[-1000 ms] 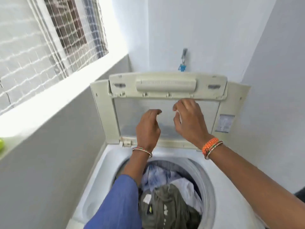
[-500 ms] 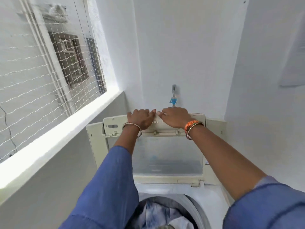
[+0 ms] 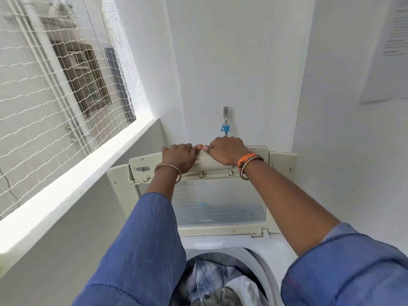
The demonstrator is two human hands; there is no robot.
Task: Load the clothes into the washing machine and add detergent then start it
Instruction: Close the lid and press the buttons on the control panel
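A white top-loading washing machine (image 3: 276, 246) stands below me with its cream lid (image 3: 223, 208) raised upright against the back wall. My left hand (image 3: 178, 157) and my right hand (image 3: 227, 151) both grip the lid's top edge side by side, fingers curled over it and thumbs almost touching. In the open drum lie several clothes (image 3: 216, 283): a pale checked garment, a white piece and an olive one. No detergent is in view.
A tap with a blue fitting (image 3: 225, 125) sticks out of the wall just behind the lid. A netted window and a white ledge (image 3: 72, 180) run along the left. A paper sheet (image 3: 390, 49) hangs on the right wall.
A second ago both hands were in front of the lid's clear panel. They rose to the lid's top edge and took hold of it, and my view tilted upward; in the last half second, little moved.
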